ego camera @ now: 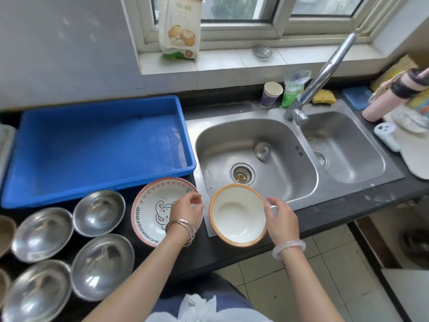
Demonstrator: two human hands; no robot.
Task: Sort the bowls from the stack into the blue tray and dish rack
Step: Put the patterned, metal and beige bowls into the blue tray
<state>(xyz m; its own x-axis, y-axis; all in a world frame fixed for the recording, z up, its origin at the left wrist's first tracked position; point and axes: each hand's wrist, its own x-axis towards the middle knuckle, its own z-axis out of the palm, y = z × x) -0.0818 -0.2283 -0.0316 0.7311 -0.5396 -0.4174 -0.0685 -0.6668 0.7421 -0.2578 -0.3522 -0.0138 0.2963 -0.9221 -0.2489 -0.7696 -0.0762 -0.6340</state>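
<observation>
A double stainless sink [299, 201] with rounded basins fills the right half of a dark stone counter [336, 214], under a white-framed window and tiled sill. Left of it lies the blue tray [102, 108], a rectangular plastic bin with a glossy ribbed floor and nothing in it. In front of the tray, four shiny steel bowls [98, 212] sit side by side in two rows, thin-walled and mirror-bright.

Just right of them rests a wide ceramic bowl [151, 212] with a pink rim, a cartoon elephant and printed lettering. The left hand [185, 210] hovers over its right edge, fingers loosely curled and pinched on nothing I can see (metal bangles at the wrist).

Beside it, overlapping the sink's front lip, is the smaller cream bowl [238, 216] with an orange rim, smooth and glazed, tilted slightly. The right hand [282, 219] touches its right rim with fingertips; whether it actually grips is unclear.

A chrome faucet [325, 75] slants above the basins. Behind stand a paper cup [270, 94], a green packet [293, 88] and a yellow sponge [323, 96]. No dish rack shows.
</observation>
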